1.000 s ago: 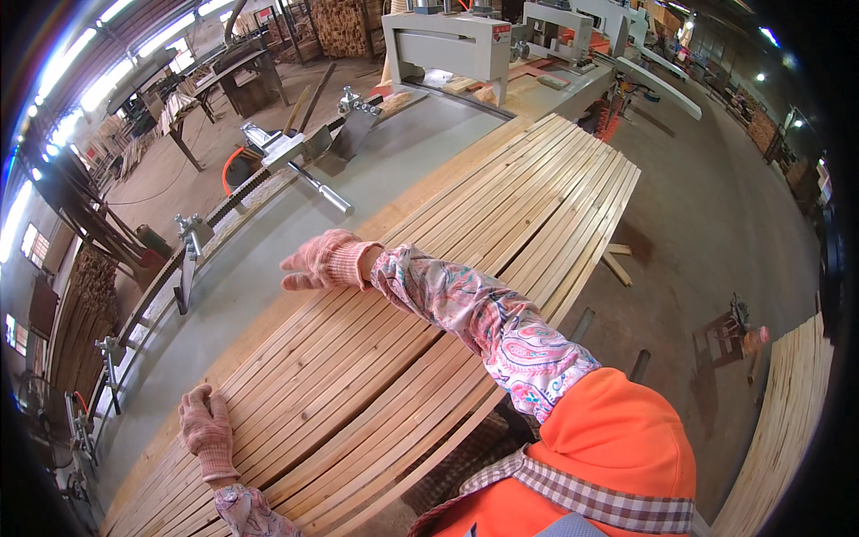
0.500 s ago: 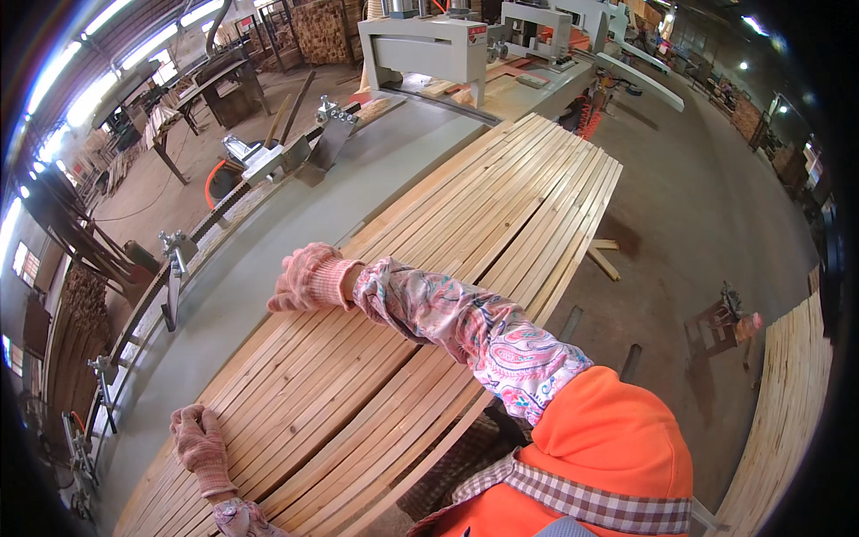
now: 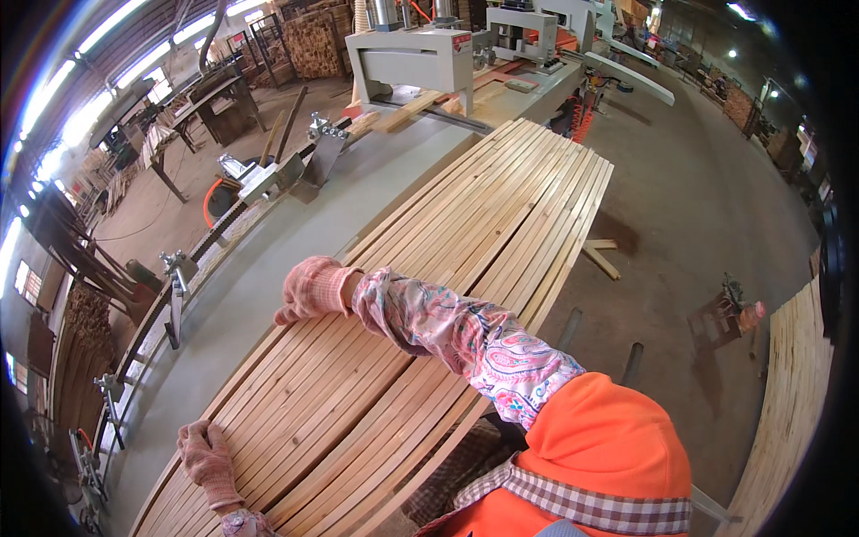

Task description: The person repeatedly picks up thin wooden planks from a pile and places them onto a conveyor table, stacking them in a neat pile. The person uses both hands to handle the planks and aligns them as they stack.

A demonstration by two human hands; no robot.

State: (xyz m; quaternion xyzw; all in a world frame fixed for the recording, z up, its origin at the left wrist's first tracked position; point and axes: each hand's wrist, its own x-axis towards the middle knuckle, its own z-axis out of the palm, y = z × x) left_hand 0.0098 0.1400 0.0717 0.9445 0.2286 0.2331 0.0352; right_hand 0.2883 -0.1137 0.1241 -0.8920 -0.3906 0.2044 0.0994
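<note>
A wide row of pale wooden strips (image 3: 331, 358) lies side by side before me, with a dark gap running lengthwise through it. My right hand (image 3: 313, 288), in a pink knitted glove, reaches across the row, its fingers bent down over the left edge strip. Nearer to me, my left hand (image 3: 208, 458), gloved alike, rests on the same edge with its fingers curled over it. The fingertips of both hands are partly hidden. Beside the strips runs a grey machine table (image 3: 268, 259).
A grey machine frame (image 3: 412, 67) spans the far end of the table, with a light wooden piece (image 3: 407, 112) by it. Metal clamps (image 3: 174, 268) line the table's left rail. More long strips (image 3: 787, 394) are stacked at the right, and a small stand (image 3: 720, 318) is on the floor.
A light wooden piece now shows more plainly by the machine frame. The left edge of the row looks darker and narrower. My right hand has turned slightly, its fingers lower over the edge.
</note>
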